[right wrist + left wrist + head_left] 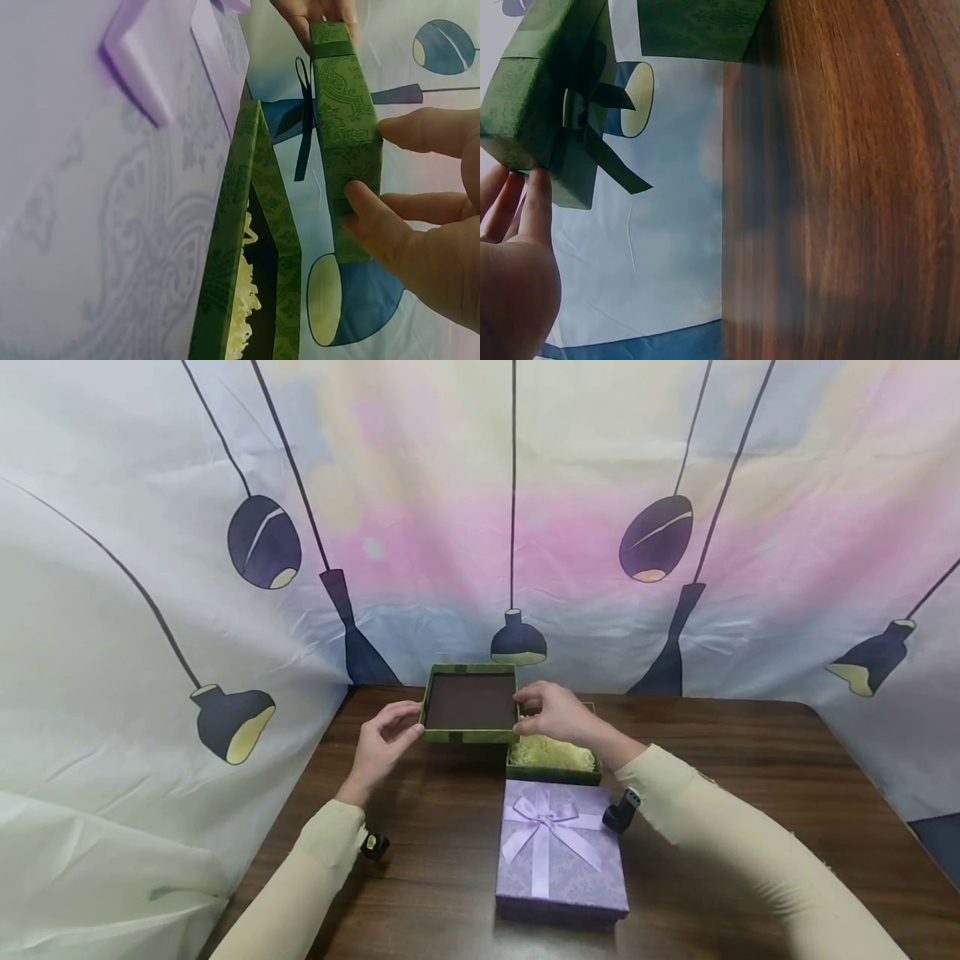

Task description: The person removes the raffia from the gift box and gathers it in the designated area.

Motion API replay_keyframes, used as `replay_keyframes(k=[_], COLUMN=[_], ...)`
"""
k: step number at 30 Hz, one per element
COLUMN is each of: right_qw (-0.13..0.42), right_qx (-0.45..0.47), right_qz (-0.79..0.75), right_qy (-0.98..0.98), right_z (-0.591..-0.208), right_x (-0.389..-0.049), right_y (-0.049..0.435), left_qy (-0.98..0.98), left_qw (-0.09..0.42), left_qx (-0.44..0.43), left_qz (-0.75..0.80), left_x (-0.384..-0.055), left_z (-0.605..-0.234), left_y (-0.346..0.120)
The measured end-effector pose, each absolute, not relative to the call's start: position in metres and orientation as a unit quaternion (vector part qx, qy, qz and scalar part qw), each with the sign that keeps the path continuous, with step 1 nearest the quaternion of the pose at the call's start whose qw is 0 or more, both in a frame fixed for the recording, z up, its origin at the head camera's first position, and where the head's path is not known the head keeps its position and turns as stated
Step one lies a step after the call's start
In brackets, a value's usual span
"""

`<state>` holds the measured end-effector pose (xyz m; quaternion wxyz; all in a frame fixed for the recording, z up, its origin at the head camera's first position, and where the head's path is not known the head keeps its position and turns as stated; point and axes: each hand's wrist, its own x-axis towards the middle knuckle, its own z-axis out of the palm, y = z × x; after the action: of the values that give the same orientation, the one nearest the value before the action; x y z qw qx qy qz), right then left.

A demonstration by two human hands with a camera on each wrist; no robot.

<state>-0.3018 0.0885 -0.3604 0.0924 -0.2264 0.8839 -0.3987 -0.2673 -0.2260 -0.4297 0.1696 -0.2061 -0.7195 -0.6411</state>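
The purple box (pixel 562 877) sits on a brown wood-grain table (pixel 420 877); well behind it hangs a pale cloth (pixel 450 510), tinted pink and blue and printed with 7 dark lamps (pixel 264 542). Just beyond the purple box stands a green box (pixel 555 774) with yellowish shredded filling (pixel 551 753). Beyond and left of the purple box, the green lid (pixel 468 702) is raised off the table, left hand (pixel 380 745) and right hand (pixel 555 710) grasping its opposite sides.

Beside the rectangular lilac box (pixel 558 877), brown wooden worktop (pixel 442 860) gives passage at 9 o'clock; an open rectangular green box (pixel 555 774) blocks 12 o'clock.
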Motion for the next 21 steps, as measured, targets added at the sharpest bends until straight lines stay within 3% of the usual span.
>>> replay_keyframes(k=[21], right_qw=[0.109], right_qx=[-0.223], right_qz=[-0.384], right_qy=[0.89], right_z=[-0.365], right_x=[-0.299], right_y=[0.067], left_qy=[-0.733], left_qw=[0.158], left_qx=[-0.186], left_qz=[-0.635], left_x=[-0.262], left_z=[-0.437], left_y=[-0.244])
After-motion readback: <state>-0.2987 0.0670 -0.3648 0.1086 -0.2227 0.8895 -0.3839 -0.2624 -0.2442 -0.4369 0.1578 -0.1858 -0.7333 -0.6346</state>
